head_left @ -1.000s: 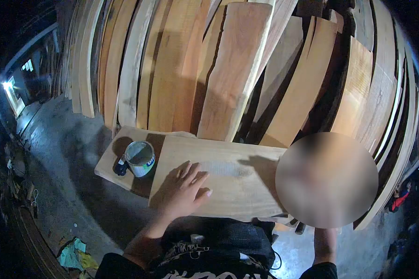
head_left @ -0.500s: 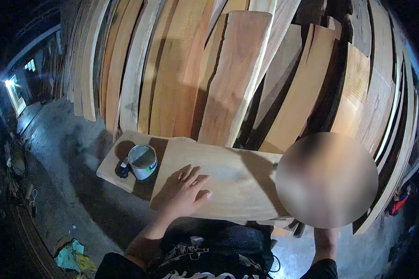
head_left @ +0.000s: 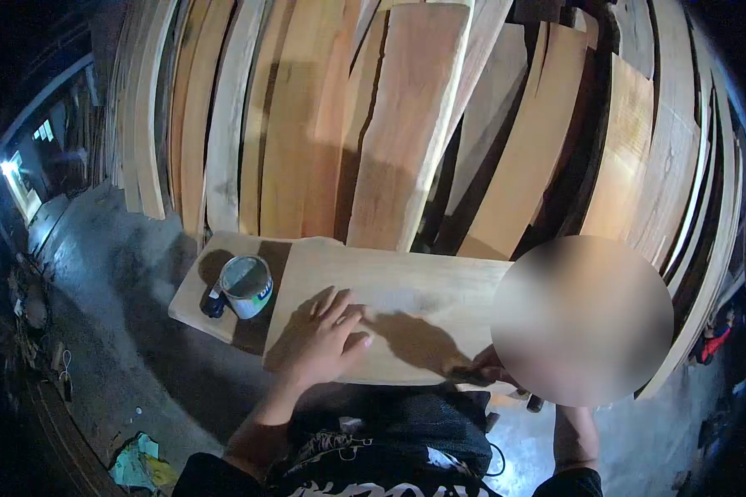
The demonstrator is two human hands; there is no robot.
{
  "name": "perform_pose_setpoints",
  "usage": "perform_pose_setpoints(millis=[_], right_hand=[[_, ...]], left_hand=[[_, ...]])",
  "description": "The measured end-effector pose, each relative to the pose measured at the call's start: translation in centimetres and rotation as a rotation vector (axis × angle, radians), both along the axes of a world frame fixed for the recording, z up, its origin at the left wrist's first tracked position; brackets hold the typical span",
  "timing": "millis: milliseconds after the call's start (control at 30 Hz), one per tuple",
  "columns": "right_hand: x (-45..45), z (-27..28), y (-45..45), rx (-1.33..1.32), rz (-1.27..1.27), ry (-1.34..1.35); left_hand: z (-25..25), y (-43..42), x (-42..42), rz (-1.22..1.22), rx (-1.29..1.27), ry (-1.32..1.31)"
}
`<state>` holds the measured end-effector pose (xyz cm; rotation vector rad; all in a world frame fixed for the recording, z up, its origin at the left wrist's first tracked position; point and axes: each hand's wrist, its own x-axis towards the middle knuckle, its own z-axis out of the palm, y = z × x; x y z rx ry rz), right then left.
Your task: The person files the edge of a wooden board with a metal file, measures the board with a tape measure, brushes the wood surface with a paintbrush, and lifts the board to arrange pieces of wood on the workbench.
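My left hand (head_left: 327,340) lies on a pale wooden board (head_left: 389,277) with its fingers apart, holding nothing. At the board's lower right edge, some fingers of my right hand (head_left: 494,366) show around a dark object (head_left: 466,374) that I cannot make out. A round blur hides the rest of that hand. An open can (head_left: 247,286) with greyish contents stands on a lower board (head_left: 192,291) at the left, and a small black object (head_left: 214,303) is beside it.
Tall wooden planks (head_left: 406,124) lean upright behind the boards. Teal and yellow scraps (head_left: 141,465) lie on the concrete floor (head_left: 141,290) at the lower left. A bright light (head_left: 10,168) shows at the far left. Something red (head_left: 713,341) is at the far right.
My right hand's fingers and the dark object have come into view left of the blur, near the board's front edge. Their shadow has shifted left across the board. My left hand stays on the board.
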<state>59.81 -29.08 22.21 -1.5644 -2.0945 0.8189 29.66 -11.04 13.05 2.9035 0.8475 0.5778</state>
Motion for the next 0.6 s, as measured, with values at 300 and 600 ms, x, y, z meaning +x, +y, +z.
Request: perform_pose_setpoints(millis=[300, 600], right_hand=[[9.3, -5.5, 5.8, 0.307, -0.559, -0.397], [3.6, -2.6, -0.1, 0.120, -0.453, -0.241]], left_hand=[[0.1, 0.0, 0.0, -0.011, -0.023, -0.054], [0.1, 0.2, 0.5, -0.039, -0.062, -0.045]])
